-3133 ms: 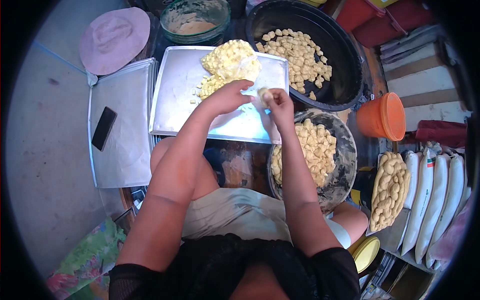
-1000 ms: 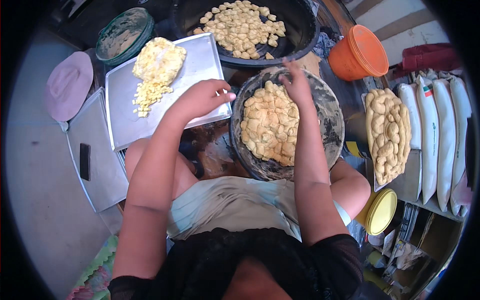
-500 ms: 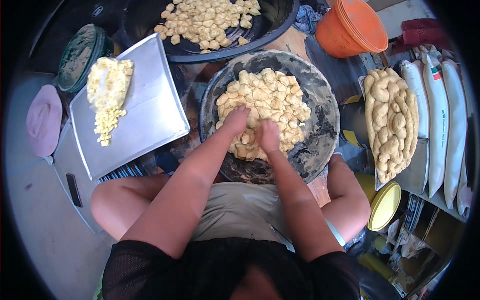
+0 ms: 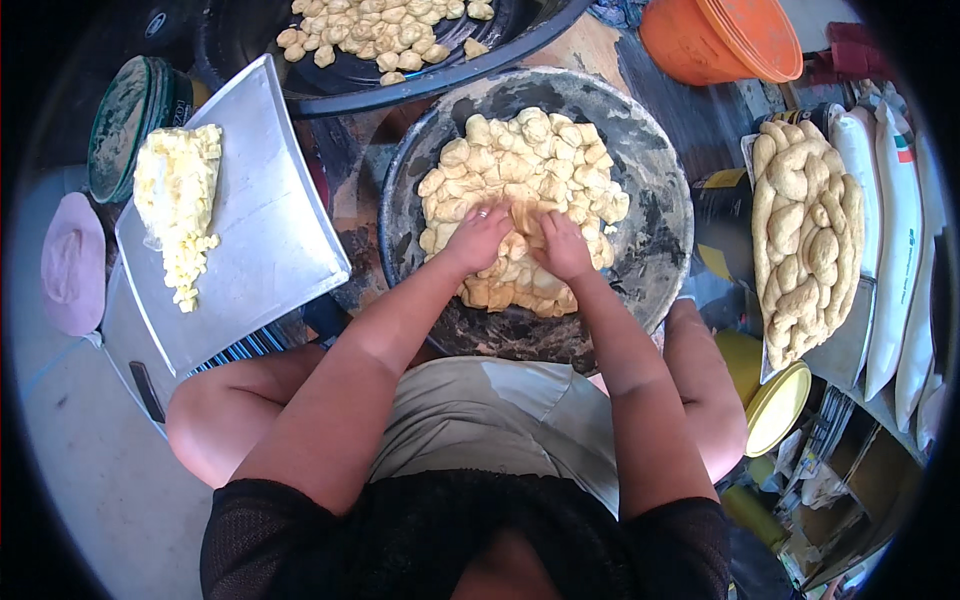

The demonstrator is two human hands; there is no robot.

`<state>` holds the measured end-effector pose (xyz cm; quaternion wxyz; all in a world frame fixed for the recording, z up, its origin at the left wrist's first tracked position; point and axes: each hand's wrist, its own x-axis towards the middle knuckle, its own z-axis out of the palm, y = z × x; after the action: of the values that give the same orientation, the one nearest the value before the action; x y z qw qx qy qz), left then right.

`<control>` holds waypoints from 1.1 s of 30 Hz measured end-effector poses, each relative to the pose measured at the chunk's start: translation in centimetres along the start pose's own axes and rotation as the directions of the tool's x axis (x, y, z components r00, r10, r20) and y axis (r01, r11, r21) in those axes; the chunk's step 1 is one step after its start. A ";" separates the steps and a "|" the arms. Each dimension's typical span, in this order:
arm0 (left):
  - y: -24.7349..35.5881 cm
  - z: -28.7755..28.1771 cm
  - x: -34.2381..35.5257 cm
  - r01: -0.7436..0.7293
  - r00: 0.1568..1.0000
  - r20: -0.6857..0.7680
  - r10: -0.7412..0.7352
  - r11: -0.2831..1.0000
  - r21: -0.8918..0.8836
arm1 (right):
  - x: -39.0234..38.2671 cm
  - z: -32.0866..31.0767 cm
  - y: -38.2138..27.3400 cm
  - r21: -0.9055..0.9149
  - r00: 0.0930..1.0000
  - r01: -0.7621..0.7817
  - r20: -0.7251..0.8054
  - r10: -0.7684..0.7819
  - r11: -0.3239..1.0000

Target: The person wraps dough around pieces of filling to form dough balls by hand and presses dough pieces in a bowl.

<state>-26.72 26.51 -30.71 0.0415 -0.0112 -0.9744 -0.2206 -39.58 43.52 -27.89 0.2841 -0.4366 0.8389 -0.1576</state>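
A wide black basin, dusted with flour, stands in front of my crossed legs. In it lies a broad heap of pale yellow dough pieces, packed close together. Both my hands are at the middle of the heap, a short way apart. The fingers of my left hand and my right hand curl in toward each other around a piece of dough between them. Motion blurs that piece, and the fingertips are partly hidden against it.
A metal tray with cut yellow cubes in a clear bag lies left. Behind stands a larger black tub with more dough pieces. An orange bucket, braided dough, white sacks and a yellow-lidded bucket are at right.
My right hand has turned and moved to the right, nearer the basin's middle right. A blurred dough piece now shows between my hands. The whole view has shifted slightly.
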 end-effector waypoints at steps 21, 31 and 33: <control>1.9 0.8 -5.5 -0.087 0.988 0.114 0.107 0.982 -0.168 | -9.3 4.6 0.6 -0.417 0.965 0.263 0.134 -0.228 0.870; 2.3 0.9 -1.0 0.017 0.933 0.361 -0.005 0.999 -0.030 | -2.8 2.8 -1.2 -0.321 1.000 -0.014 -0.006 0.013 0.947; 0.5 1.3 -3.6 -0.090 0.941 0.324 0.099 0.995 -0.044 | -3.4 2.5 -0.3 -0.251 0.996 0.025 0.086 -0.003 0.968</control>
<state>-23.18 27.56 -31.96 -0.1097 -0.0947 -0.9630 -0.2273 -36.30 46.05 -28.57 0.2608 -0.4813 0.8362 -0.0329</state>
